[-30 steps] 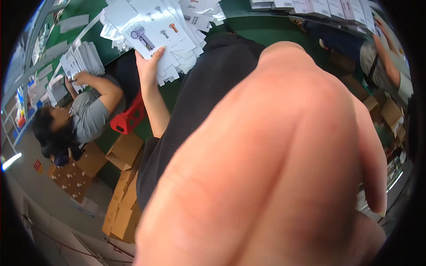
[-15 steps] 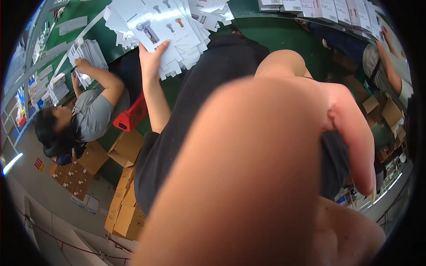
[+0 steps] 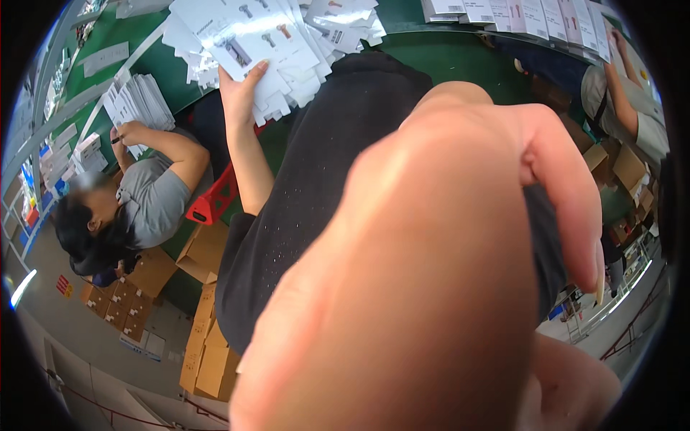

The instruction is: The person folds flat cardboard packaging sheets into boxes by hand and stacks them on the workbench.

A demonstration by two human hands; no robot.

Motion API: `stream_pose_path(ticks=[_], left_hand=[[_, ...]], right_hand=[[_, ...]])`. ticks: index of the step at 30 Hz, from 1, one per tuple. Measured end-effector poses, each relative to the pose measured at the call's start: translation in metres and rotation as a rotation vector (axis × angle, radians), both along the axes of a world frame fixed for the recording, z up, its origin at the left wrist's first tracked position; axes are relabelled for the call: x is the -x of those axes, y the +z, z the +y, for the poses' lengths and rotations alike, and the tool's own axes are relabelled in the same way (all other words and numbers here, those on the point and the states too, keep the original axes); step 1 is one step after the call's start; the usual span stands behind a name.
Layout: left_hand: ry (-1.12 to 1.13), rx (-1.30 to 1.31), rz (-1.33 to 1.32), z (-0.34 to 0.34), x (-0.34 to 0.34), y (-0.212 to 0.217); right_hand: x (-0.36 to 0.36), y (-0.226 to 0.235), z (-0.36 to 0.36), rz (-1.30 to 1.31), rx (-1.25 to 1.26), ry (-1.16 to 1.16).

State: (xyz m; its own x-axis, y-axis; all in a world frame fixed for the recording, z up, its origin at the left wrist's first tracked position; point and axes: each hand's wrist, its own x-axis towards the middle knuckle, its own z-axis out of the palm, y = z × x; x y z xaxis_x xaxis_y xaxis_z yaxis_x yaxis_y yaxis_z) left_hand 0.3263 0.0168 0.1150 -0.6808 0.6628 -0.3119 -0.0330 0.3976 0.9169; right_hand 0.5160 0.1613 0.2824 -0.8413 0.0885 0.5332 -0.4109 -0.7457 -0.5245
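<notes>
At the upper left, my left hand (image 3: pixel 241 90) grips the near edge of a fanned pile of flat white printed card sheets (image 3: pixel 287 54), with its thumb on top. Coloured pictures of a small handheld device show on the top sheet. My right hand (image 3: pixel 417 237) is raised very close to the camera, large and blurred, and fills the lower middle. One bent finger hangs down at its right side. The rest of its fingers are mostly hidden, and I cannot see anything held in it. Dark clothing covers my lap behind it.
A green table (image 3: pixel 417 54) runs along the top. White printed boxes (image 3: pixel 546 18) stand in a row at the upper right. To the left a co-worker (image 3: pixel 154 176) handles white sheets (image 3: pixel 136 100); another person (image 3: pixel 618 100) is at the right. Open cartons (image 3: pixel 208 352) and a red stool (image 3: pixel 212 201) stand left.
My right hand has shifted slightly in front of the camera, showing more of its knuckles. My left hand still grips the sheets. The co-worker at left has brought both hands closer together.
</notes>
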Motion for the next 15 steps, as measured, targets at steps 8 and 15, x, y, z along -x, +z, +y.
stream_pose_path(ticks=[8,15], left_hand=[[0.035,0.108,-0.036,0.012,0.019,-0.001],[0.125,-0.018,-0.027,0.017,0.053,-0.033]], right_hand=[[-0.016,-0.033,-0.016,0.093,0.079,-0.071],[-0.078,-0.066,0.021,-0.225,-0.34,-0.662]])
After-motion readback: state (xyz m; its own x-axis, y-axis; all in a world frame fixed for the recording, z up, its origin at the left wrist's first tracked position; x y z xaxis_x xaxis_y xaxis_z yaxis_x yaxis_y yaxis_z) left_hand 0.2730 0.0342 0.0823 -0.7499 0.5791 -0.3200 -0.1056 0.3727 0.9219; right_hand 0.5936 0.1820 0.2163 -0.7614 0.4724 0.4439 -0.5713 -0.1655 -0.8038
